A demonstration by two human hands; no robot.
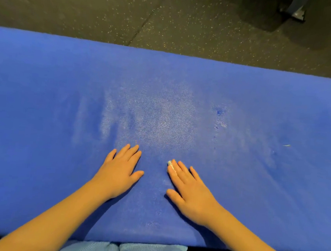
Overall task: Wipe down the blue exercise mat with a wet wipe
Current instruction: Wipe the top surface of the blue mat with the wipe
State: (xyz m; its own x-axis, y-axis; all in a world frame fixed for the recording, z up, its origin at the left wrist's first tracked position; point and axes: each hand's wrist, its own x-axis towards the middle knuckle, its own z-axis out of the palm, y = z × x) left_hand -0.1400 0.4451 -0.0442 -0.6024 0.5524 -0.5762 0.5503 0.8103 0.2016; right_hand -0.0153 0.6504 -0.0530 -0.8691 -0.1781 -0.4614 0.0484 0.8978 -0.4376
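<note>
Wipe (170, 163) under right hand (190, 190), left hand (119, 169) flat

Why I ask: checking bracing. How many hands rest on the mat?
2: left hand flat on the blue mat; right hand beside it, pressing down a white wipe.

The white wet wipe (170, 163) lies almost wholly hidden beneath the flat fingers (182, 173) of the right hand (192, 196); only a small corner shows at the index fingertip. The blue foam exercise mat (242, 91) is cut off by the view edges well to either side of the fingers. A pale sliver (287, 145) on the mat, well right of the fingers, is too small to identify.
</note>
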